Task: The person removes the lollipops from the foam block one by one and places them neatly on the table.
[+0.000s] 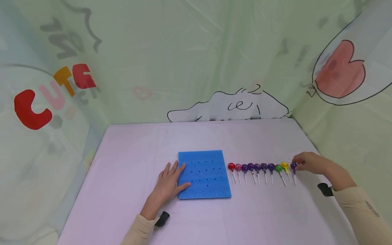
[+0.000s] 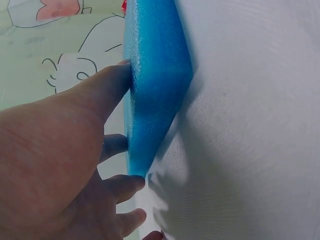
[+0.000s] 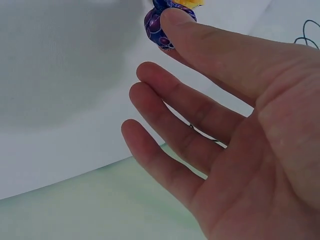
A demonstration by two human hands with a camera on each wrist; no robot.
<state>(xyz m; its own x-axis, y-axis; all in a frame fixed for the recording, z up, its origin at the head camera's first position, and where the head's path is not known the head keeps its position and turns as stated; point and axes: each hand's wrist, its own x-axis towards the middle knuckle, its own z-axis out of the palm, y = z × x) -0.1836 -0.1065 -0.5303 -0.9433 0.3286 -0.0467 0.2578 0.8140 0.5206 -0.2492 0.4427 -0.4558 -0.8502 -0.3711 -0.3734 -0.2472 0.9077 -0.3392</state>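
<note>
A blue foam block [image 1: 203,175] with rows of small holes lies flat on the table. My left hand [image 1: 167,182] rests on its left edge, fingers spread; in the left wrist view the thumb [image 2: 107,85] touches the foam's side. To the right of the block, several wrapped lollipops [image 1: 257,167] lie in a row, sticks toward me. At the row's right end, my right hand [image 1: 315,165] pinches the head of a purple lollipop [image 3: 157,27] between thumb and index finger. Its other fingers are loosely extended. Beside it lies a yellow lollipop [image 1: 285,166].
A pale cloth covers the table [image 1: 260,217]. Printed curtains [image 1: 196,61] hang behind it and at both sides. A black wrist strap piece [image 1: 162,219] sits at the left sleeve, another black piece [image 1: 325,189] at the right one.
</note>
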